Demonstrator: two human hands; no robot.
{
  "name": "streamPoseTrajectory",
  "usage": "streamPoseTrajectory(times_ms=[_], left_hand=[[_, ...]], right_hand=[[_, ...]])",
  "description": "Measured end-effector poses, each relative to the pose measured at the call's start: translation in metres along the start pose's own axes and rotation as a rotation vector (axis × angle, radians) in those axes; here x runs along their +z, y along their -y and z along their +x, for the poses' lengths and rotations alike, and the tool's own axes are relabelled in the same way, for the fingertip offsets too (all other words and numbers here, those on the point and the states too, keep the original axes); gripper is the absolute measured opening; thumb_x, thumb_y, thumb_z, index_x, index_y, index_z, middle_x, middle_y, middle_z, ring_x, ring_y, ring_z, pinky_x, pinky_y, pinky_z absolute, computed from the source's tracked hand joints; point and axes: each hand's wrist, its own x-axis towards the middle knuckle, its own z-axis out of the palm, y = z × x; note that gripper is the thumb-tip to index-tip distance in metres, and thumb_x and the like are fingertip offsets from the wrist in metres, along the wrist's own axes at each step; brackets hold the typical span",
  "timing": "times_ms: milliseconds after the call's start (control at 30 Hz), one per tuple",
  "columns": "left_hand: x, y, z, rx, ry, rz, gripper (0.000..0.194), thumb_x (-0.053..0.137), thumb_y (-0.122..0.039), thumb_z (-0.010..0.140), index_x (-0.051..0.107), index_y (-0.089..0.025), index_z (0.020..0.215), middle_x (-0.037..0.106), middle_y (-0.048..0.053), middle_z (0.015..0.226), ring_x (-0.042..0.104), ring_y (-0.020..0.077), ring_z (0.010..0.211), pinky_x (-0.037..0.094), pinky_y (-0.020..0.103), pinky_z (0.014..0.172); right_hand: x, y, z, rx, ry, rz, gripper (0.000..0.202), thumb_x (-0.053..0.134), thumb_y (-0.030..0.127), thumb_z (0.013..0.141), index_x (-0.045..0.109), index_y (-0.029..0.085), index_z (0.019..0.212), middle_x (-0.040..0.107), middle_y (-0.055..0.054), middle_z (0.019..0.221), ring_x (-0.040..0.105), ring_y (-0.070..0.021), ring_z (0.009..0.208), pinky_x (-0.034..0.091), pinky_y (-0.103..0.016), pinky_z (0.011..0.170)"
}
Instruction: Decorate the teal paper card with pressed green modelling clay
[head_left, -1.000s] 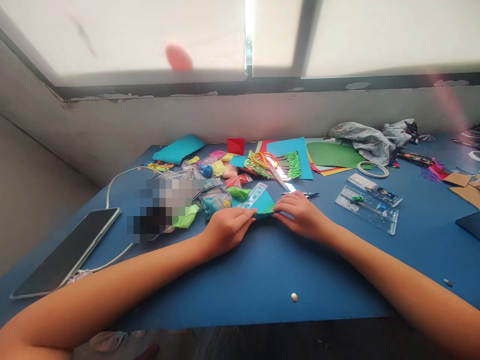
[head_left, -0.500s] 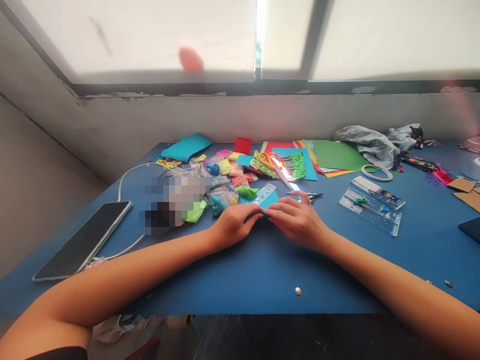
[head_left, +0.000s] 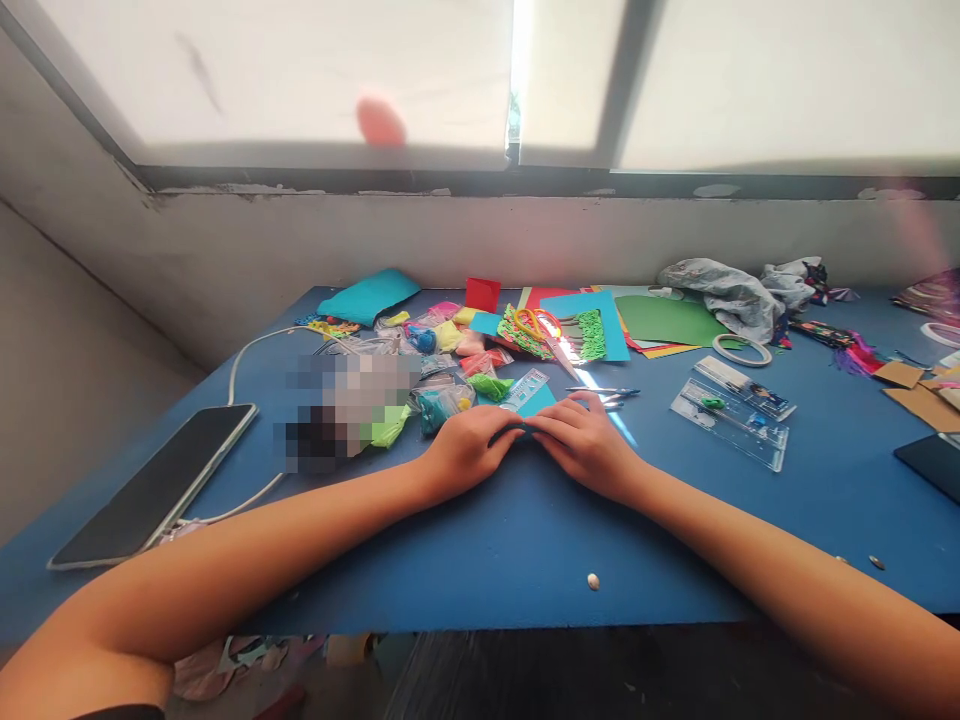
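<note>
My left hand (head_left: 469, 447) and my right hand (head_left: 589, 440) meet at the fingertips above the middle of the blue table (head_left: 495, 560). Both are closed in a pinch around something small and dark between them, mostly hidden by the fingers. Just beyond the hands lie a blue paper piece (head_left: 537, 401) and a clear ruler (head_left: 525, 388). Orange-handled scissors (head_left: 551, 338) rest on a green and pink decorated piece (head_left: 592, 336). Pens (head_left: 604, 391) are behind my right hand.
A phone (head_left: 157, 485) with a white cable lies left. Bags of coloured clay (head_left: 442, 402) sit behind my left hand. Coloured sheets (head_left: 667, 322), a tape roll (head_left: 742, 349) and clear packets (head_left: 731, 423) are at the right. A small shell-like piece (head_left: 593, 581) lies near the front edge.
The view has shifted slightly, moving the table items a little left and down at the right side. My right hand's raised fingers have lowered slightly; both hands keep their pinch.
</note>
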Motion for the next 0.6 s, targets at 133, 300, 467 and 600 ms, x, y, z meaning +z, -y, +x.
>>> streamPoseTrajectory(times_ms=[133, 300, 467, 600], left_hand=[[0.0006, 0.0017, 0.0, 0.046, -0.031, 0.032, 0.02, 0.049, -0.021, 0.097, 0.068, -0.015, 0.095, 0.074, 0.005, 0.082, 0.071, 0.0159, 0.076, 0.059, 0.026, 0.07], [0.0, -0.0005, 0.0017, 0.07, -0.046, 0.06, 0.024, 0.045, -0.022, 0.099, 0.067, -0.011, 0.101, 0.074, 0.009, 0.087, 0.071, 0.0174, 0.078, 0.059, 0.028, 0.072], [-0.0011, -0.0026, 0.0024, 0.047, 0.009, 0.065, 0.022, 0.046, -0.02, 0.098, 0.068, -0.015, 0.096, 0.07, 0.006, 0.081, 0.069, 0.0155, 0.075, 0.058, 0.026, 0.069], [-0.0031, -0.0041, 0.0028, 0.059, 0.008, 0.099, 0.022, 0.046, -0.02, 0.097, 0.067, -0.016, 0.095, 0.069, 0.005, 0.081, 0.067, 0.0154, 0.075, 0.057, 0.026, 0.069]], right_hand=[[0.002, -0.0008, -0.0013, 0.028, -0.005, 0.007, 0.024, 0.045, 0.02, 0.099, 0.065, 0.019, 0.111, 0.074, -0.005, 0.091, 0.064, -0.0177, 0.083, 0.036, -0.039, 0.09], [0.0012, 0.0002, -0.0009, 0.012, -0.033, 0.008, 0.023, 0.044, 0.02, 0.1, 0.067, 0.018, 0.106, 0.074, -0.005, 0.089, 0.064, -0.0162, 0.08, 0.036, -0.038, 0.089], [0.0022, 0.0002, -0.0028, 0.033, 0.003, 0.012, 0.026, 0.043, 0.021, 0.1, 0.066, 0.02, 0.11, 0.074, -0.005, 0.09, 0.064, -0.0163, 0.08, 0.036, -0.039, 0.09], [0.0027, 0.0009, -0.0031, 0.044, 0.008, 0.02, 0.023, 0.045, 0.021, 0.099, 0.066, 0.02, 0.108, 0.073, -0.004, 0.088, 0.064, -0.0167, 0.081, 0.035, -0.039, 0.091]])
